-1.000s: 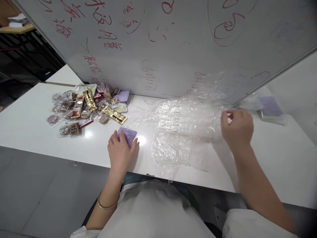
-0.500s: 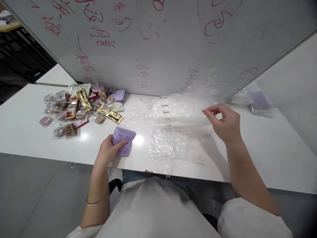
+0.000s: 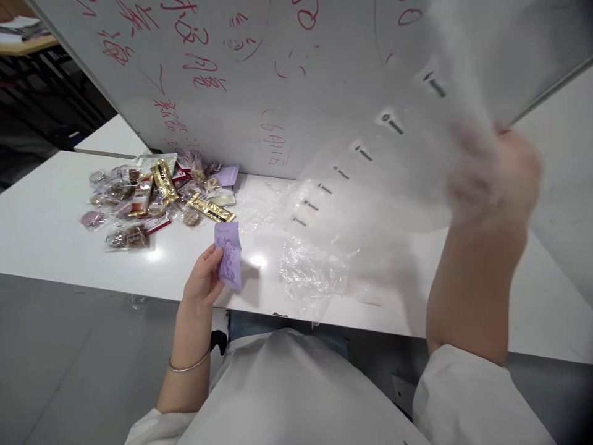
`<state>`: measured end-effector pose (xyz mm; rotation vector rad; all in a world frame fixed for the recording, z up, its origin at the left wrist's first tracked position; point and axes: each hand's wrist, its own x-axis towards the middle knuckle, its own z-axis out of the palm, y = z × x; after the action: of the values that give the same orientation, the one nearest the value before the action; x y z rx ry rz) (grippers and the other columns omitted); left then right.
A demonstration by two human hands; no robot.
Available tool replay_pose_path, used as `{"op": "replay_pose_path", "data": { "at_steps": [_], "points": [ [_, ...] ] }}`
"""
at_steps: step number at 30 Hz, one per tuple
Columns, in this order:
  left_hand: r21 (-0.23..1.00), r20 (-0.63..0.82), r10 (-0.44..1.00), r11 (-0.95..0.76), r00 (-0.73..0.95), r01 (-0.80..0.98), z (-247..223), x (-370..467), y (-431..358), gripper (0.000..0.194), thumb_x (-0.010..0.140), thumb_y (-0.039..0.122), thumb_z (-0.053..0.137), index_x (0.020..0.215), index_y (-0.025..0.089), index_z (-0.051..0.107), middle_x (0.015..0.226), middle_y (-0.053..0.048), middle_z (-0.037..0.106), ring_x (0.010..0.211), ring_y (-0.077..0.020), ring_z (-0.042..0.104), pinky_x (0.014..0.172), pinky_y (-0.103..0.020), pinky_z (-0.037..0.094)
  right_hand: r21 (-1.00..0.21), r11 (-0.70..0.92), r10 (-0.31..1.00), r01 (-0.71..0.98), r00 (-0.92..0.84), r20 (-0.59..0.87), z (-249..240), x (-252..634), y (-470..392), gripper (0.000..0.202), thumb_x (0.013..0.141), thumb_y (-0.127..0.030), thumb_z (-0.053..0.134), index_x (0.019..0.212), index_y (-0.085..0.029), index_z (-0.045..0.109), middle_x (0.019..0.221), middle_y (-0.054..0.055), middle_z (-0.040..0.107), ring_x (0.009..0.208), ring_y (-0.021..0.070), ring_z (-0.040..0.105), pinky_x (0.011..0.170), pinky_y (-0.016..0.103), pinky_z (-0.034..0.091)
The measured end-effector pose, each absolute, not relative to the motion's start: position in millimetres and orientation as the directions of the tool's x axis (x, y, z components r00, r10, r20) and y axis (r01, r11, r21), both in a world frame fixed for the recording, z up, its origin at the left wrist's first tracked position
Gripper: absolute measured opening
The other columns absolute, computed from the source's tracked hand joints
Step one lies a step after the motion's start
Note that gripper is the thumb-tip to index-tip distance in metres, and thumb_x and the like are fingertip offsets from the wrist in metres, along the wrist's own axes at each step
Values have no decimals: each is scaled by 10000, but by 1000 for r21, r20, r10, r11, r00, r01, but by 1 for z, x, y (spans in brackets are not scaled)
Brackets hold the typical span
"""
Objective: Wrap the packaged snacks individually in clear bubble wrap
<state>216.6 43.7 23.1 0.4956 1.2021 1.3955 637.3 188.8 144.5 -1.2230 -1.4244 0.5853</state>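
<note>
A flat purple sachet [image 3: 228, 254] is pinched in my left hand [image 3: 204, 275], tilted up off the white table near its front edge. My right hand [image 3: 493, 176] is raised at the right, blurred by motion and partly seen through plastic. It grips a clear plastic bag [image 3: 370, 185] with a row of small dark printed marks. The bag stretches from that hand down to the left toward the table. Crumpled clear plastic film [image 3: 306, 266] lies under and in front of the bag.
Left of the film is a pile of wrapped snacks [image 3: 134, 191], with gold packets [image 3: 210, 208] and another purple sachet [image 3: 228, 175]. A whiteboard [image 3: 278, 93] with red writing stands along the back of the white table [image 3: 46, 235].
My right hand has lifted up and to the right, pulling the printed plastic bag up from the table. My left hand has raised and tilted the purple sachet.
</note>
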Motion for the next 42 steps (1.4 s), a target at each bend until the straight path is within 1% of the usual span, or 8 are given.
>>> {"op": "replay_pose_path", "data": {
  "at_steps": [6,14,17,24,28,33,37,42],
  "points": [
    [908,-213,928,73,-305,-413,28,236,40,353,706,508,770,840,204,650,749,-2,679,632,-122,621,558,-218,532,-940,-153,967,304,243,-79,76,565,193,264,867,-381,524,1081,-228,554,948,81,700,407,92,341,397,282,258],
    [986,-166,916,165,364,32,52,261,50,377,765,458,754,991,165,684,883,-59,707,796,-213,664,654,-285,541,-832,75,997,550,-27,72,22,541,177,323,980,-448,350,1179,-246,503,1082,83,666,418,91,436,483,304,412],
    [996,-92,909,88,408,29,60,271,70,362,817,445,714,1050,172,668,959,-63,694,830,-191,648,679,-266,526,-806,94,996,585,-60,73,20,542,174,348,990,-463,328,1207,-249,496,1044,75,653,462,109,475,512,311,436],
    [912,-368,805,410,465,11,32,285,109,397,855,463,687,1087,141,682,967,-98,711,787,-176,651,689,-282,512,-495,356,879,792,-105,465,32,544,138,455,903,-412,526,1303,-207,454,1315,190,509,1195,340,526,910,504,486],
    [863,-423,805,498,415,-87,21,285,119,316,837,410,720,954,116,715,933,-109,717,747,-156,641,697,-287,509,-545,463,857,699,-511,72,43,556,113,533,786,-519,686,1210,-229,540,1162,127,620,1065,315,607,814,454,536],
    [865,-437,783,500,443,-31,19,282,127,305,831,408,724,858,105,716,802,-84,691,636,-126,582,625,-279,479,-472,421,784,775,-573,-240,45,556,109,354,716,-496,755,872,-213,610,823,53,660,782,253,624,685,385,491],
    [896,-370,820,439,437,-64,26,273,135,318,826,409,725,948,116,703,874,-87,694,692,-133,607,649,-268,482,-434,650,692,624,-722,-4,43,551,91,122,897,-268,589,790,-212,601,673,-4,628,667,170,581,780,373,443],
    [949,-314,718,262,621,176,44,278,134,402,840,525,669,1052,184,652,822,-47,670,628,-138,591,556,-260,414,-136,875,481,465,-804,349,27,557,50,293,956,-73,437,869,-234,666,665,-2,648,637,143,560,679,321,431]
  ]
}}
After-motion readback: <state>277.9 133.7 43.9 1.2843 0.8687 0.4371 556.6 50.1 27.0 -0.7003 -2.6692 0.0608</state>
